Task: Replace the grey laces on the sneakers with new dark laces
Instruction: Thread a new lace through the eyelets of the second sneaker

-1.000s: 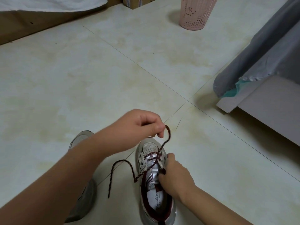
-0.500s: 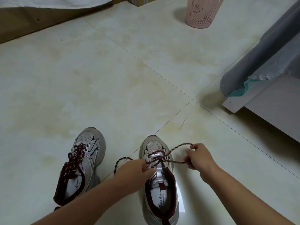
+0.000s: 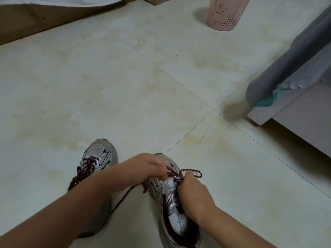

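Two grey-and-silver sneakers stood on the tiled floor (image 3: 125,83). The right-hand sneaker (image 3: 172,203) served as the reference point for this record. Its toe was largely covered by the left hand (image 3: 148,166), and its heel ran off the bottom edge of the view, so the full outline could not be checked. A printed insole label was visible inside it, but the wording was only partly legible.

The left hand was curled over the front of that sneaker, fingers closed on the dark lace (image 3: 172,173) at the lower eyelets. The right hand (image 3: 194,193) sat just behind it, over the tongue, also gripping the lace; a loop of lace (image 3: 194,171) stood out above its knuckles. The two hands were close together, almost touching. Which eyelets were already threaded could not be made out beneath the fingers. A loose end of lace (image 3: 125,196) trailed from the sneaker toward the left forearm and disappeared behind it.

The second sneaker (image 3: 100,156) stood to the left of the reference sneaker, apart from it, already carrying a dark lace. Its rear half was hidden by the left forearm.

Far beyond the reference sneaker stood a pink perforated bin (image 3: 225,15), its top cut off. To the right, a grey-covered bed corner (image 3: 286,65) extended out of view.
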